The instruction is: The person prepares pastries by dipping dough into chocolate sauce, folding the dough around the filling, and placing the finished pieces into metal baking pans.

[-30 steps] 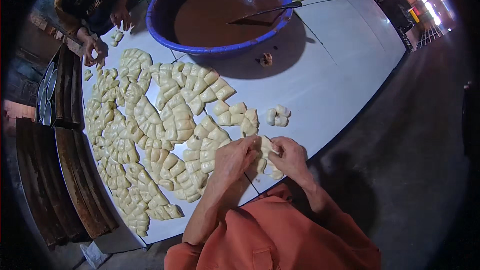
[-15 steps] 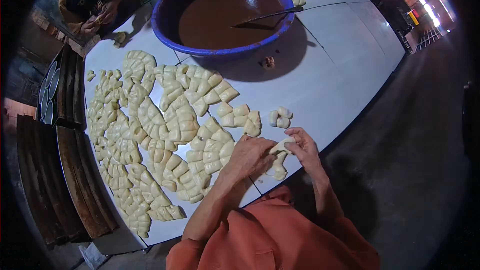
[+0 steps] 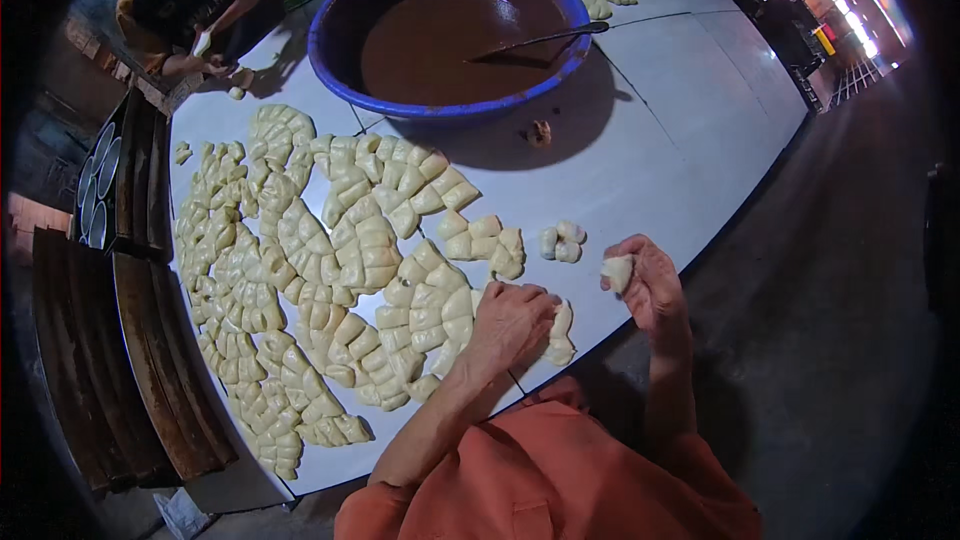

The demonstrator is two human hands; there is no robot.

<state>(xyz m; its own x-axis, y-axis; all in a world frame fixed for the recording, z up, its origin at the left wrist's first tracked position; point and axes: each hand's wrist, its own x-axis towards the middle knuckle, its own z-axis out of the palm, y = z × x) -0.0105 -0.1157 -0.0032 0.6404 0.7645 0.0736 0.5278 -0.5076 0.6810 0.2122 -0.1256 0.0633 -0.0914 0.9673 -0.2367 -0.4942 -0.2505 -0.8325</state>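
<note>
My right hand (image 3: 655, 290) is raised off the table's near right edge, fingers closed around a small torn piece of pale dough (image 3: 618, 273). Farther left, my left hand (image 3: 513, 325) rests low over the tabletop with curled fingers. Its fingertips are at a short strip of dough (image 3: 561, 335), partly covering the upper end. Just beyond the hands sits a little cluster of dough pieces (image 3: 562, 241). Another scored group of dough (image 3: 484, 243) lies to its left. Many joined, segmented dough pieces (image 3: 345, 240) spread over the left side of the table.
A large blue basin (image 3: 345, 90) of brown liquid stands at the back, a long-handled utensil (image 3: 545, 38) leaning in it. A small brown-stained lump (image 3: 539, 133) lies before it. Across the table, another person's hands (image 3: 210, 62) handle dough. Dark wooden slats (image 3: 95, 360) and round metal tins (image 3: 100, 185) are at left.
A piece of dough has come away in my right hand, which has moved right and up. My left hand stays by the remaining strip. The other person's hands have shifted.
</note>
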